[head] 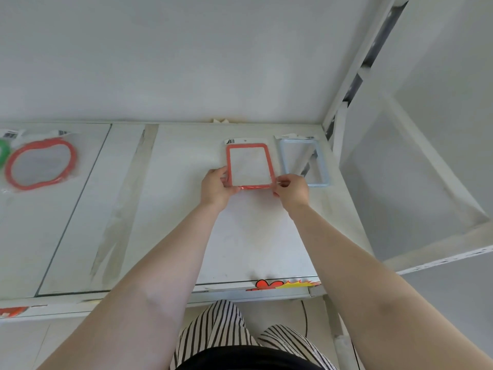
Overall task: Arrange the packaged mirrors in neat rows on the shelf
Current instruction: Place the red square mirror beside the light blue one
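both the left hand [217, 188] and right hand [290, 192] pinch the near corners of a glossy plastic-wrapped, orange-framed rectangular mirror [250, 164] lying flat on the white shelf [186, 209], just beside a pale blue-framed rectangular mirror [304, 162].

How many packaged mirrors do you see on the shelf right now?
4: a red rectangular mirror held by both hands, a blue rectangular mirror beside it, a red apple-shaped mirror far left, and a green mirror, cut off.
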Motion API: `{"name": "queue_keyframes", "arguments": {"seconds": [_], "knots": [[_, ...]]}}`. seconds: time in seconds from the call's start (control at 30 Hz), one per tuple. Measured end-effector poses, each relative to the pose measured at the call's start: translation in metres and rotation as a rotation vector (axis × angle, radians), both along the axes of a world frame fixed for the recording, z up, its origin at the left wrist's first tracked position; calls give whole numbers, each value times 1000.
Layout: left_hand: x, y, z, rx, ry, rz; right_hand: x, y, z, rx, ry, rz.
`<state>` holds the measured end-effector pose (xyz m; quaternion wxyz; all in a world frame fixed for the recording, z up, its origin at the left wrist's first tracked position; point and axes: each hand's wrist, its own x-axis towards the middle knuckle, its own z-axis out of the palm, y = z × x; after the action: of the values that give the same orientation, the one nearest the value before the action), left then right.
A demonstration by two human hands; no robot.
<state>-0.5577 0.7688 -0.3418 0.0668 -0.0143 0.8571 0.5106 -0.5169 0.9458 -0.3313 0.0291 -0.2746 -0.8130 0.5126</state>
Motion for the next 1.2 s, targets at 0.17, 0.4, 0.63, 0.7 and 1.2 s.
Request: {"name": "queue_keyframes", "arguments": {"seconds": [0.17,0.4,0.63,0.7,1.2], "knots": [[-12,12,2,22,8,-6,-10,8,1,71,-32,-8],[-14,18,-3,56,-29,8,-10,23,3,339,-84,11],[-9,20,-7,-26,41,-88,-18,21,-4,551,-125,-14],[-9,23,-9,-76,67,-94,-19,20,-10,555,-168,2],[-20,25,-20,-116,74,-104,-10,25,-23,506,-121,-32]]}}
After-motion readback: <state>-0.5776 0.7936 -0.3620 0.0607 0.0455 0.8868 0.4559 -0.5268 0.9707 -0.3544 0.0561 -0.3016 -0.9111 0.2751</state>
